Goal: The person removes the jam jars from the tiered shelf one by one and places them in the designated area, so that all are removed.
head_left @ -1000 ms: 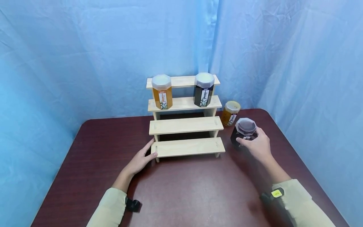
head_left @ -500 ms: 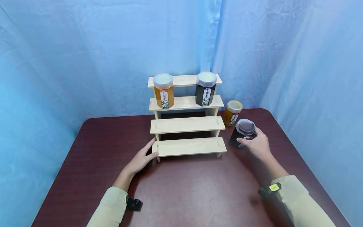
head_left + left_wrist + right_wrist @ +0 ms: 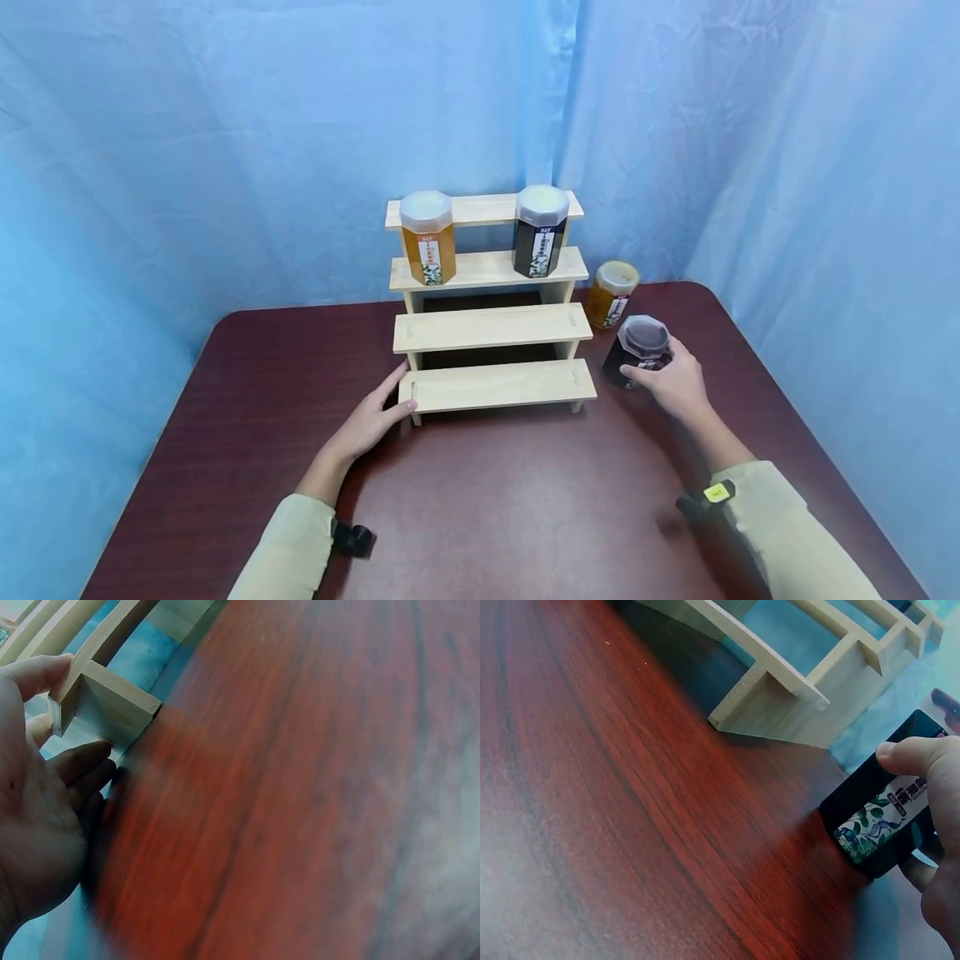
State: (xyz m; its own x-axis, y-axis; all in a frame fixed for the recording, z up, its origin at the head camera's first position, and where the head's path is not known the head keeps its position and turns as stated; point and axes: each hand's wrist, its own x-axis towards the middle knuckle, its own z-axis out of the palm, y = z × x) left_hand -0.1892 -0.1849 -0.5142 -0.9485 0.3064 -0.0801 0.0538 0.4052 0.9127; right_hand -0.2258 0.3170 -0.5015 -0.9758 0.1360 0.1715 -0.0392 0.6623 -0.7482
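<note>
In the head view my right hand (image 3: 675, 385) grips a dark octagonal jar (image 3: 632, 357) with a clear lid, right of the wooden stepped stand (image 3: 495, 387). In the right wrist view the thumb lies across the side of this jar (image 3: 870, 801), over its plant-printed label. Whether its base touches the table, I cannot tell. My left hand (image 3: 369, 425) holds the left end of the stand's lowest step. Its thumb is on the board end (image 3: 69, 697) in the left wrist view, with the index finger beneath and the other fingers beside the support.
An amber jar (image 3: 431, 250) and another dark jar (image 3: 542, 242) stand on the stand's second-highest step, left and right. Behind the held jar is a smaller-looking amber jar (image 3: 612, 298) on the dark red table (image 3: 487, 500). Blue curtains (image 3: 300, 150) surround the back and sides.
The held dark jar and my right hand have shifted slightly left, toward the stand. My left hand keeps its place on the stand. The head view has swayed a little.
</note>
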